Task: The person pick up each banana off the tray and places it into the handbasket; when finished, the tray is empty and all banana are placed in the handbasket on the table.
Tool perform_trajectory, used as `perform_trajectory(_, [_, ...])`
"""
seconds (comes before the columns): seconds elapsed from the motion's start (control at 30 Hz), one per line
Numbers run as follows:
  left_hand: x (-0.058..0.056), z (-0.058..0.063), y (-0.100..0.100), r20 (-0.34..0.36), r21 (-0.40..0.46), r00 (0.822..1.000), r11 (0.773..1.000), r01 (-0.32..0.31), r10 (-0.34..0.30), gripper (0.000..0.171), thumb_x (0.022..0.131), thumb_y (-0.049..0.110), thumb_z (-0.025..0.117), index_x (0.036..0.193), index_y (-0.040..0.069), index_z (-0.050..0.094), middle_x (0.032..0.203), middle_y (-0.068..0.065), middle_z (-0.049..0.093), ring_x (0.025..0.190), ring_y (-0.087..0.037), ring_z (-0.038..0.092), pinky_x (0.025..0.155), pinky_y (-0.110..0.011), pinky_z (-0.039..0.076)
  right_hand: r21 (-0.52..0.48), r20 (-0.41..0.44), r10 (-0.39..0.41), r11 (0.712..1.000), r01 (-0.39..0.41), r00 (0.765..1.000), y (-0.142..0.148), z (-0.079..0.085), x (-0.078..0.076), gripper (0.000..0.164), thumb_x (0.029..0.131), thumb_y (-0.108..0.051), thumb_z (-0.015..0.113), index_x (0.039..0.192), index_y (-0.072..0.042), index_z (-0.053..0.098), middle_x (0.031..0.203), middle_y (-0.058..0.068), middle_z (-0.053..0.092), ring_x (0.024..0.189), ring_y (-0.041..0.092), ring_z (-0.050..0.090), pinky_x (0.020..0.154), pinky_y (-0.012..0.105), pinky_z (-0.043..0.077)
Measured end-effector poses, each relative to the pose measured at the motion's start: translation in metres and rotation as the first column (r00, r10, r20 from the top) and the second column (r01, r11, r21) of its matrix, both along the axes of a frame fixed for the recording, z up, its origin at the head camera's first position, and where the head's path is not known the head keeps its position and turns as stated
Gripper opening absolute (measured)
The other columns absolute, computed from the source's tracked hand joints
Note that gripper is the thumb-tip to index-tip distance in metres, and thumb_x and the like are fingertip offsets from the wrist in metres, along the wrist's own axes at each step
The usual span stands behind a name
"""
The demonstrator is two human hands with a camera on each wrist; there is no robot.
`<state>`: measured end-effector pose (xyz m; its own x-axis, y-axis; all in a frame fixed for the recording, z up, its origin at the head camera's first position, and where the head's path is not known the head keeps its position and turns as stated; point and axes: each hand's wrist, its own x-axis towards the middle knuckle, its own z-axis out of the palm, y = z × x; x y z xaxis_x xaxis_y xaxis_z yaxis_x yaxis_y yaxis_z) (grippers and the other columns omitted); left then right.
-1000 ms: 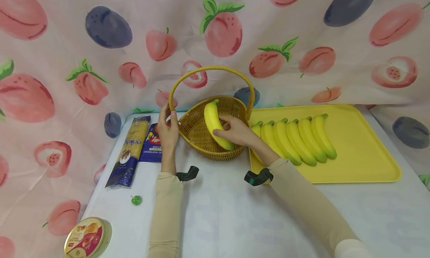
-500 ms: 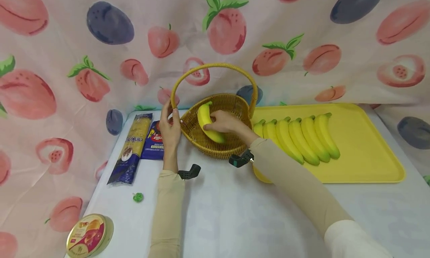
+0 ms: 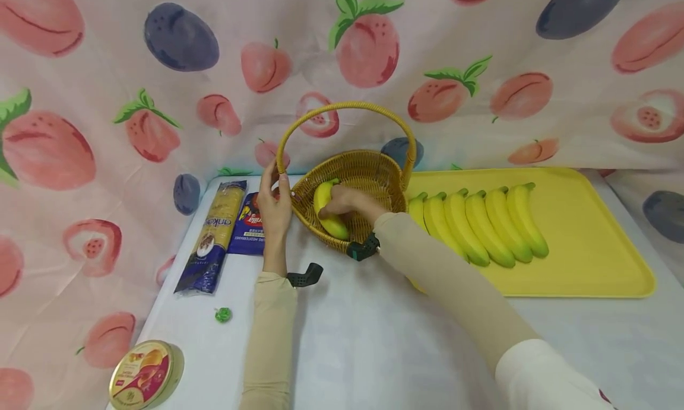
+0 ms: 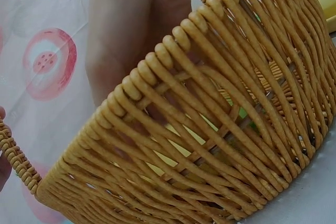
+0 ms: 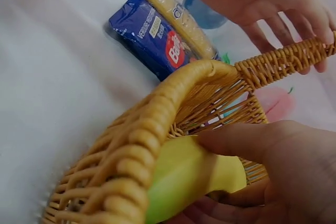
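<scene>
A wicker basket (image 3: 374, 167) with a tall arched handle stands at the back middle of the table. Inside it, toward its left side, my right hand (image 3: 348, 201) grips a yellow banana (image 3: 332, 225). The right wrist view shows the thumb over the banana (image 5: 184, 174), just inside the basket rim (image 5: 142, 150). At the handle's left base, my left hand (image 3: 275, 208) holds the handle (image 5: 286, 61), its fingers curled round it. Through the weave in the left wrist view, bits of yellow show behind the basket wall (image 4: 210, 103).
Right of the basket, a yellow tray (image 3: 593, 244) bears a row of several bananas (image 3: 488, 226). At left lie a pasta packet (image 3: 214, 235) and a blue packet (image 3: 247, 229). A small green ball (image 3: 222, 314) and a round tin (image 3: 141, 374) sit nearer. A fruit-print cloth (image 3: 363, 48) hangs behind.
My right hand has moved left and lowered the banana deeper into the basket's left part. My left hand stays at the handle. The head view has shifted slightly.
</scene>
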<state>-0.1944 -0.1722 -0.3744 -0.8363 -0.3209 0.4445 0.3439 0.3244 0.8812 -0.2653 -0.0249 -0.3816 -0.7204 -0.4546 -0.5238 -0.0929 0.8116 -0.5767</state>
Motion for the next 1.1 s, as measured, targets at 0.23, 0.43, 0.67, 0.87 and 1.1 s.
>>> perform_trajectory(0.23, [0.000, 0.000, 0.003, 0.018, 0.000, 1.000, 1.000, -0.008, 0.008, 0.038, 0.098, 0.009, 0.046, 0.137, 0.008, 0.049, 0.129, -0.014, 0.057, 0.121, -0.023, 0.052, 0.097, -0.040, 0.046, 0.045, 0.023, 0.019, 0.999, -0.020, 1.000, -0.005, -0.001, 0.001, 0.043, 0.086, -0.030, 0.065, 0.112, 0.000, 0.050, 0.100, 0.010, 0.055, 0.089, 0.022, 0.063, 0.081, 0.032, 0.054])
perform_trajectory(0.43, [0.000, -0.002, 0.003, -0.002, 0.003, 1.000, 1.000, -0.004, 0.004, 0.038, 0.098, 0.009, 0.046, 0.136, 0.006, 0.049, 0.128, -0.017, 0.057, 0.121, -0.026, 0.052, 0.097, -0.046, 0.046, 0.091, 0.024, -0.011, 0.996, 0.009, 1.000, -0.006, -0.001, 0.003, 0.050, 0.088, -0.038, 0.062, 0.118, -0.001, 0.047, 0.101, 0.009, 0.054, 0.090, 0.022, 0.061, 0.082, 0.032, 0.053])
perform_trajectory(0.67, [0.000, -0.003, 0.001, 0.000, 0.015, 1.000, 1.000, 0.009, -0.009, 0.039, 0.099, 0.010, 0.045, 0.137, 0.007, 0.048, 0.129, -0.016, 0.057, 0.119, -0.026, 0.053, 0.097, -0.043, 0.046, 0.057, -0.164, 0.015, 0.998, -0.006, 0.986, 0.007, 0.007, 0.010, 0.065, 0.094, -0.036, 0.052, 0.145, -0.002, 0.030, 0.129, 0.014, 0.052, 0.113, 0.025, 0.052, 0.098, 0.038, 0.044])
perform_trajectory(0.87, [0.001, -0.001, 0.000, -0.004, 0.020, 1.000, 1.000, 0.011, -0.011, 0.039, 0.098, 0.010, 0.046, 0.137, 0.006, 0.047, 0.128, -0.021, 0.056, 0.118, -0.027, 0.053, 0.097, -0.046, 0.045, 0.001, -0.319, 0.078, 0.997, -0.082, 0.945, 0.027, 0.015, 0.021, 0.051, 0.095, -0.032, 0.051, 0.138, -0.006, 0.045, 0.127, 0.011, 0.057, 0.108, 0.023, 0.055, 0.095, 0.039, 0.045])
perform_trajectory(1.1, [0.001, 0.001, -0.001, -0.007, 0.014, 1.000, 1.000, 0.008, -0.008, 0.039, 0.098, 0.009, 0.045, 0.137, 0.005, 0.047, 0.128, -0.021, 0.055, 0.119, -0.028, 0.052, 0.097, -0.045, 0.045, -0.198, -0.439, 0.097, 0.959, -0.202, 0.893, 0.059, 0.016, 0.030, 0.037, 0.095, -0.026, 0.054, 0.126, -0.005, 0.057, 0.114, 0.007, 0.063, 0.104, 0.020, 0.057, 0.091, 0.035, 0.048])
